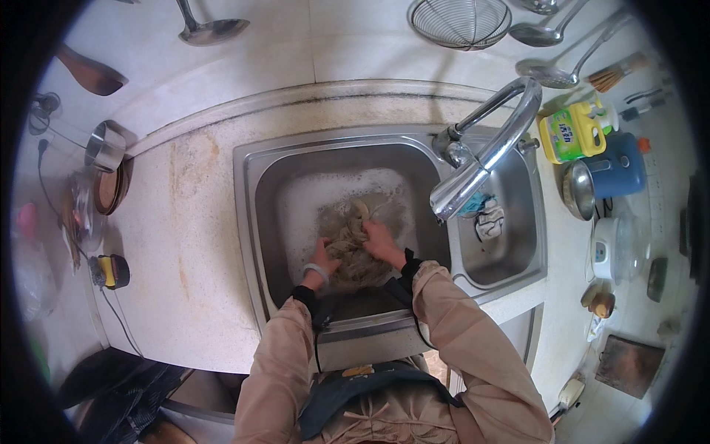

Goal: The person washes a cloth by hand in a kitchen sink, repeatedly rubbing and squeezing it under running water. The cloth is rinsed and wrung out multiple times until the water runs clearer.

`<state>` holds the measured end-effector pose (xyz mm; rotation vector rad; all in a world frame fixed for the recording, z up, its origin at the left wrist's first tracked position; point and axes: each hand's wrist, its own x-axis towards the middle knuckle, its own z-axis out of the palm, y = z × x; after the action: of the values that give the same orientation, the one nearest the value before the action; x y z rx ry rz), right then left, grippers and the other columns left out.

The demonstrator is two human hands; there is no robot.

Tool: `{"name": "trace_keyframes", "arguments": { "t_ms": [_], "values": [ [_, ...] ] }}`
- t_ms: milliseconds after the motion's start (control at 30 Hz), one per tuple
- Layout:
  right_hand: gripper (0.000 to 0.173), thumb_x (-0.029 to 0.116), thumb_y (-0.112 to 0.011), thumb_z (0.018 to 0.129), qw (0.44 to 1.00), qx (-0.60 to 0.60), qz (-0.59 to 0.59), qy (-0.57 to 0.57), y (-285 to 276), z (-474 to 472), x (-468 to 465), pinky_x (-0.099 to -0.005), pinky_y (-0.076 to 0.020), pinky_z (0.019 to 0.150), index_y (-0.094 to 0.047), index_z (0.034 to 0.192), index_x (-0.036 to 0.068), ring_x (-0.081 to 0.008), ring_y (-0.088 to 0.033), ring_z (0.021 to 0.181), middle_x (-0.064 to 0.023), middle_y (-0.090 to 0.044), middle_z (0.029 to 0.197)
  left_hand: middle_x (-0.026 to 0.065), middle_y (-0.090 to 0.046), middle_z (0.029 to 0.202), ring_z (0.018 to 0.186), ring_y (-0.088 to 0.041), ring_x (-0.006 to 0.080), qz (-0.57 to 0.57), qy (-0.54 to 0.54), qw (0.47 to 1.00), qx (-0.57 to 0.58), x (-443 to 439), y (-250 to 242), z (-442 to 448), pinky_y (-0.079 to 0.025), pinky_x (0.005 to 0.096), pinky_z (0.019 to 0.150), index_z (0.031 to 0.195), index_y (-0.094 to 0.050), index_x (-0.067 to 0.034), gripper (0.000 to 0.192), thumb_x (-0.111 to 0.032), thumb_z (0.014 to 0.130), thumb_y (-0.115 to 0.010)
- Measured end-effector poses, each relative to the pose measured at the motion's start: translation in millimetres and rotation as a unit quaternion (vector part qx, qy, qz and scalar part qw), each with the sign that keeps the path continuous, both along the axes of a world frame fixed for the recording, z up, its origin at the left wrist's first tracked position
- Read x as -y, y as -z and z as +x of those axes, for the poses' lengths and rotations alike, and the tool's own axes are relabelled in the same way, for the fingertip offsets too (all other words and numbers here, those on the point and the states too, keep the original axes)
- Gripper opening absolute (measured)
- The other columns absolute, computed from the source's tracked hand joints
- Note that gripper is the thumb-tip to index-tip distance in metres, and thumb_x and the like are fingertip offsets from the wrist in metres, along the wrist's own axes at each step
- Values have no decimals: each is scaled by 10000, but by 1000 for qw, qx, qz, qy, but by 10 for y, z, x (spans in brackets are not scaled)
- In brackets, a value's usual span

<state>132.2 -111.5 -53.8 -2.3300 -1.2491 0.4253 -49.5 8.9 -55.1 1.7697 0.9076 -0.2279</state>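
Note:
A soaked beige-grey cloth (350, 244) lies bunched in cloudy, sudsy water (305, 194) in the large basin of a stainless-steel sink (272, 166). My left hand (323, 262), with a pale bangle at the wrist, grips the cloth's near left side between thumb and fingers. On its right side, my right hand (381, 242) clasps a fold, fingertips partly hidden by the fabric. Both hands are low in the basin, at the water's surface. A chrome faucet (482, 161) arches over the divider, its spout head to the right of my hands.
The small basin (499, 266) holds a teal cloth (471, 203) and a striped cloth (490, 219). Right of it stand a yellow detergent jug (571, 133), a metal bowl (578, 190) and a blue container (618, 166). A yellow-and-black scrubber (111, 271) sits on the left counter (188, 266). A wire strainer (461, 22) hangs behind.

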Motion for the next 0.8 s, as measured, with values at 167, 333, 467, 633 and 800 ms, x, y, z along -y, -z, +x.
{"name": "trace_keyframes", "arguments": {
  "t_ms": [167,333,467,633,800],
  "values": [
    [384,80,-603,674,973,-121,6,198,-53,196,46,-474,-410,767,-433,1012,19,-436,-480,918,-262,-471,969,167,-490,1164,1089,-496,327,21,8,997,-70,-1,-80,13,-406,410,884,1165,-352,-80,576,-173,711,-694],
    [370,57,-611,651,984,-148,-3,96,-268,155,35,-449,-418,776,-460,987,32,-424,-482,912,-229,-426,1044,137,-521,1112,1037,-514,277,-38,-33,998,-26,65,219,82,-418,377,861,1119,-421,-71,441,-149,750,-650],
    [339,5,-583,634,988,-32,71,135,-147,-10,51,-448,-415,796,-481,957,28,-424,-475,901,-231,-413,1033,113,-540,1074,991,-528,230,-90,-140,982,89,64,438,103,-427,338,846,1073,-482,-56,348,-110,760,-622],
    [317,68,-553,663,981,-150,-87,86,-46,71,-18,-458,-409,806,-498,974,36,-417,-478,900,-230,-480,943,92,-545,1049,995,-519,193,-112,-171,971,128,109,195,192,-422,311,850,1064,-509,-61,299,-171,807,-616],
    [284,241,-566,742,886,-381,-33,263,-550,-228,-268,-436,-446,754,-560,953,50,-358,-565,915,-191,-580,961,68,-550,1030,957,-530,168,-491,-304,797,177,141,-158,415,-447,331,823,1053,-526,-102,385,-447,885,-512]
  ]
}}
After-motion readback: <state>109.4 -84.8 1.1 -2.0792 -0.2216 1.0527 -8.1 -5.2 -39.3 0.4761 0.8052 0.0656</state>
